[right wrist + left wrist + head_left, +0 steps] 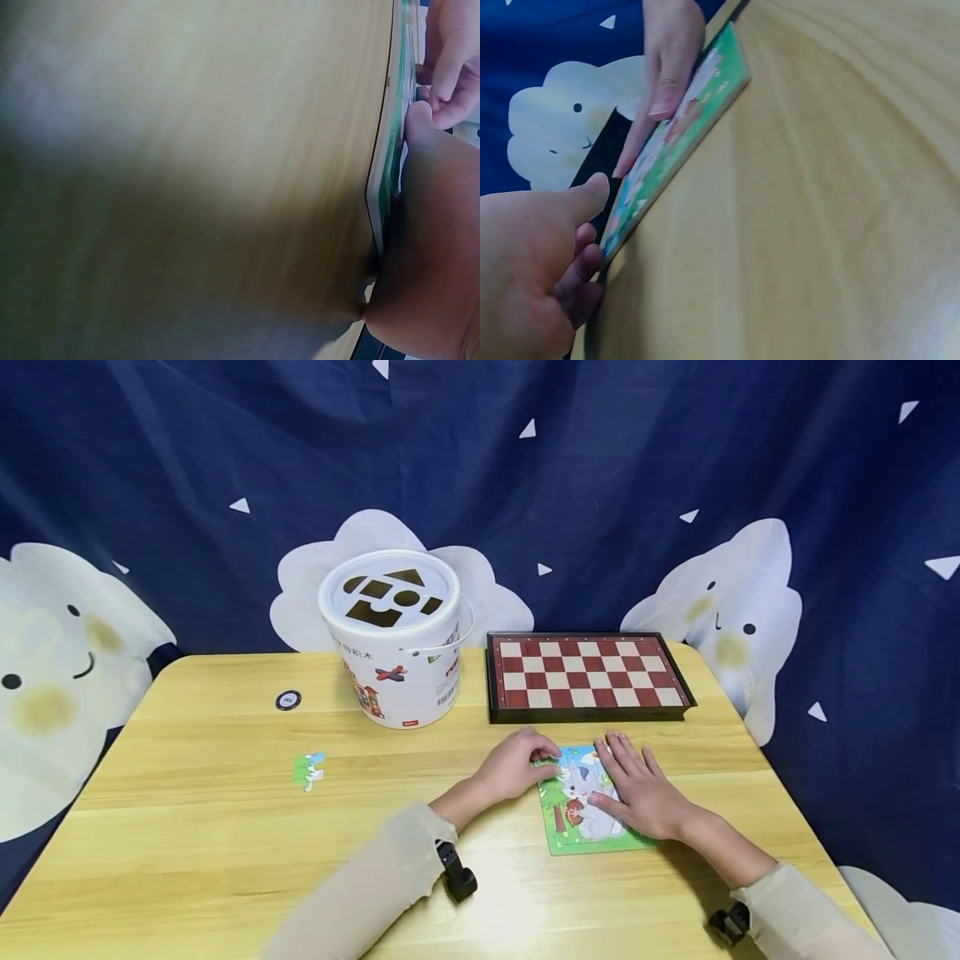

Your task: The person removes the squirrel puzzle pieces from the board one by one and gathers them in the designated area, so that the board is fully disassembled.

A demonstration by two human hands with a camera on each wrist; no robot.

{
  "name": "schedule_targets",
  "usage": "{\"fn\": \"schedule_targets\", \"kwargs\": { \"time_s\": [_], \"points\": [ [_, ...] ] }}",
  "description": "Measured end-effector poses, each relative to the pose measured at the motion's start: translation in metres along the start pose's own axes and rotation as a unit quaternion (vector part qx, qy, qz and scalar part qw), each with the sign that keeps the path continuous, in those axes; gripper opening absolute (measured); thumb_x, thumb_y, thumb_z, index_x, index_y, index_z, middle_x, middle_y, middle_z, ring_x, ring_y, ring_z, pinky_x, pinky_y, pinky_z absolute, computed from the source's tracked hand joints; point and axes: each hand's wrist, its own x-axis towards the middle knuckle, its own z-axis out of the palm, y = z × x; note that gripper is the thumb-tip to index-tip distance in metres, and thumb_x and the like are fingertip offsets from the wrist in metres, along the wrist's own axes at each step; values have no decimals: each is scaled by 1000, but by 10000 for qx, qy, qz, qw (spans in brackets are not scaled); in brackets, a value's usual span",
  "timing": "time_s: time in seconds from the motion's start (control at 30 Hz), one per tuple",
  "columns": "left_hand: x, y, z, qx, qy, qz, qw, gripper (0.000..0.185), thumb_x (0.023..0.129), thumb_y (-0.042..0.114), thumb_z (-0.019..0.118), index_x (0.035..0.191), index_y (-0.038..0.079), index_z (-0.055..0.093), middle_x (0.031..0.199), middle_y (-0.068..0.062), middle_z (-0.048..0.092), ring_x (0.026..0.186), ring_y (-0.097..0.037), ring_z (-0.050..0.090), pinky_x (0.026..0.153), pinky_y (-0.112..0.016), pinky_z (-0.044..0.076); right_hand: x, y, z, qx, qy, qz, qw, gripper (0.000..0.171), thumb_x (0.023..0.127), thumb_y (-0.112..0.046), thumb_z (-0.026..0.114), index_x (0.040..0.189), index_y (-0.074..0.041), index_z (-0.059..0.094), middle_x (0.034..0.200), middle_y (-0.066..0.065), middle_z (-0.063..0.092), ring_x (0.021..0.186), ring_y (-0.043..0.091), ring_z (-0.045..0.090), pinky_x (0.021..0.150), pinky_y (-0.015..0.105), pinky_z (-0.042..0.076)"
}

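Two hands meet on one puzzle board (pixel 585 827) lying flat on the desk (pixel 225 827): the right hand (pixel 641 789) presses it with straight fingers, while the left hand (pixel 517 766) pinches its far left corner. One loose puzzle piece (pixel 309 770), one disc (pixel 288 700), one white bucket (pixel 393 643) and one chessboard (pixel 587 675) lie beyond.

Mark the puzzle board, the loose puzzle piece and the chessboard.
puzzle board (pixel 564 837), head view, bare green bottom-left corner.
loose puzzle piece (pixel 309 770), head view, its middle.
chessboard (pixel 588 673), head view, centre of the checkered top.
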Motion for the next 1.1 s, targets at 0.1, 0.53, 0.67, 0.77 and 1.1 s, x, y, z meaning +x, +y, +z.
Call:
{"fn": "schedule_targets", "kwargs": {
  "time_s": [0.1,0.53,0.67,0.77,1.1],
  "points": [
    [0,2,6,432,204,-9,9989,20,91,25,79,107,13,77,92,2,63,85,-9,54,78,-20,46,0,-1,0,-21,72,-20,10000,88,104,-55,49,164,-8,6,169,21,3,155,39,-2,120,61,-3],
    [3,5,26,1379,712,-136,9878,15,89,34,80,98,22,78,93,9,65,89,-8,55,84,-24,45,-2,-3,1,47,275,-134,9995,86,104,-54,50,163,-6,10,168,24,7,154,42,1,120,62,-4],
    [3,7,29,1378,789,-249,9870,14,89,34,80,96,22,78,90,9,63,86,-8,54,82,-25,44,-3,-3,1,99,387,-253,9989,85,104,-52,51,163,-5,11,167,25,10,154,43,3,119,64,-2],
    [3,8,31,1394,851,-373,9859,14,89,36,80,95,23,77,89,9,62,86,-9,54,81,-26,44,-2,-3,2,34,300,-178,9994,86,104,-54,49,163,-6,10,168,24,8,154,42,1,120,63,-2],
    [1,11,36,1402,1096,-615,9821,13,90,36,79,94,24,78,91,10,64,88,-10,55,84,-27,44,0,-1,1,13,-49,62,10000,88,103,-56,49,164,-9,6,169,19,2,155,37,-5,121,60,-5]
  ]
}}
